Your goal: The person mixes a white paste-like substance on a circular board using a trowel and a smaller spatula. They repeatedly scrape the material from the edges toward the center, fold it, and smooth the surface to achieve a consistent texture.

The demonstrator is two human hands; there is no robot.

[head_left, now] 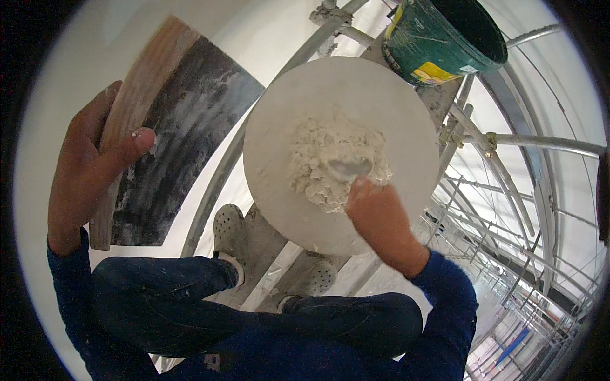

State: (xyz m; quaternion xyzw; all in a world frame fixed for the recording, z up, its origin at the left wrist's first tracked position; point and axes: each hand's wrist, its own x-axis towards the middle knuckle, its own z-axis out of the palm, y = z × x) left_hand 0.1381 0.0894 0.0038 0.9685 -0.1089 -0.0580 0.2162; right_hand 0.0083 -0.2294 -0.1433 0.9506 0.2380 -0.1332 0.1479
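Observation:
My left hand is closed round the wooden edge of a broad, dark plastering blade, thumb on its face. White smears cover the blade, which is tilted beside the round white surface. My right hand is closed on a small trowel, mostly hidden by the hand and blurred; its grey blade is in the pale, lumpy plaster. That plaster is heaped in the middle of a round white tub or board; I cannot tell how deep it is.
A dark green bucket stands beyond the round surface on the right. Metal scaffold tubes run on the right and behind. My feet, in grey clogs, rest on scaffold planks. A white wall rises at left.

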